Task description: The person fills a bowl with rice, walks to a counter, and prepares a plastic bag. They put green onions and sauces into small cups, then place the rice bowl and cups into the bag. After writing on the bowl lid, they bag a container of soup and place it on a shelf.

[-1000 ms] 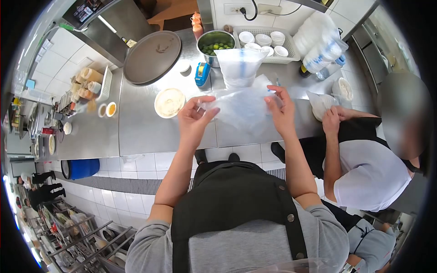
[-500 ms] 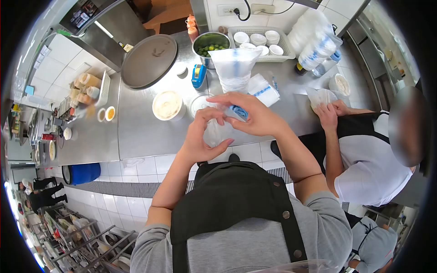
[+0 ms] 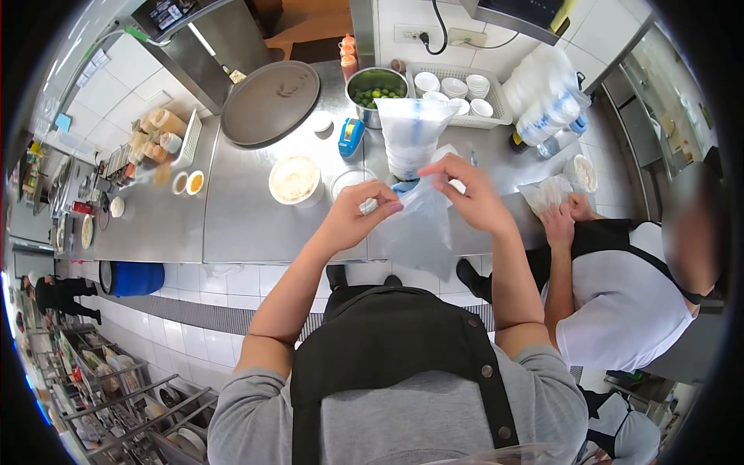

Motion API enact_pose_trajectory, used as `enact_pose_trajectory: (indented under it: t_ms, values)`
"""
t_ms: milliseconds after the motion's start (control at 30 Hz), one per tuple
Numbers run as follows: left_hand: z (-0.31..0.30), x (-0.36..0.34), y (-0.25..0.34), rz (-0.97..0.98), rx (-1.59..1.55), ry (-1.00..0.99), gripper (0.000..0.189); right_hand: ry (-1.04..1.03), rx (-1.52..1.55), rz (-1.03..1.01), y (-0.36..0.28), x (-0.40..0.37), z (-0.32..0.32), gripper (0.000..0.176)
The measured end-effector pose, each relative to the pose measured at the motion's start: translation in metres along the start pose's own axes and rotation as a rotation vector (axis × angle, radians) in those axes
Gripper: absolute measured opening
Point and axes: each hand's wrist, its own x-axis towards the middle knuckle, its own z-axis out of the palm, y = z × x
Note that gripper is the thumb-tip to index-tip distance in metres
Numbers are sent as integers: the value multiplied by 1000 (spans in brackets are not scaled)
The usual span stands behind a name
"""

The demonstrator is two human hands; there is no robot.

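Note:
A clear plastic bag (image 3: 422, 232) hangs between my two hands over the front edge of the steel counter (image 3: 256, 225). My left hand (image 3: 360, 213) pinches one side of its top edge between thumb and fingers. At the other side, my right hand (image 3: 465, 192) grips the edge with its thumb and forefinger. Just beyond my hands stands a stack of white containers in a plastic sleeve (image 3: 411, 136). A tub of pale creamy food (image 3: 296, 180) sits left of my left hand, beside a round clear-lidded container (image 3: 353, 183) partly behind that hand.
A blue tape dispenser (image 3: 351, 137), a pot of green fruits (image 3: 377, 87) and a basket of white cups (image 3: 496, 118) stand farther back. A large round tray (image 3: 270, 101) lies at back left. To the right, a co-worker's hands (image 3: 562, 221) hold another clear bag (image 3: 542, 194).
My hands have moved apart. The bag, bunched between them before, now hangs down spread out. The view has shifted slightly.

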Motion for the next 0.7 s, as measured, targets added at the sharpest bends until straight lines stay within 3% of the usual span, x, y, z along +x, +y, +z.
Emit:
enact_pose_trajectory:
  t_ms: [133,267,367,433,533,567,633,700]
  values:
    - [16,15,5,12,-301,4,3,7,-132,-215,-11,-1,5,16]
    - [18,18,22,-162,-355,14,8,-22,247,-244,-25,-1,0,22]
    - [19,19,13,2,-189,136,12,-20,559,-244,-7,-6,-7,28]
    - [15,20,13,-116,-221,37,13,-28,770,-341,8,-2,-12,35]
    - [0,22,4,-263,-364,40,12,-3,858,-93,25,3,-11,30]
    - [-6,24,-1,-308,-426,68,12,53,717,-8,28,7,-13,26]
    - [-16,39,-17,-173,-497,150,11,158,438,164,27,19,-13,19]
    - [-24,57,-28,-112,-454,224,10,262,408,101,37,32,-10,12]
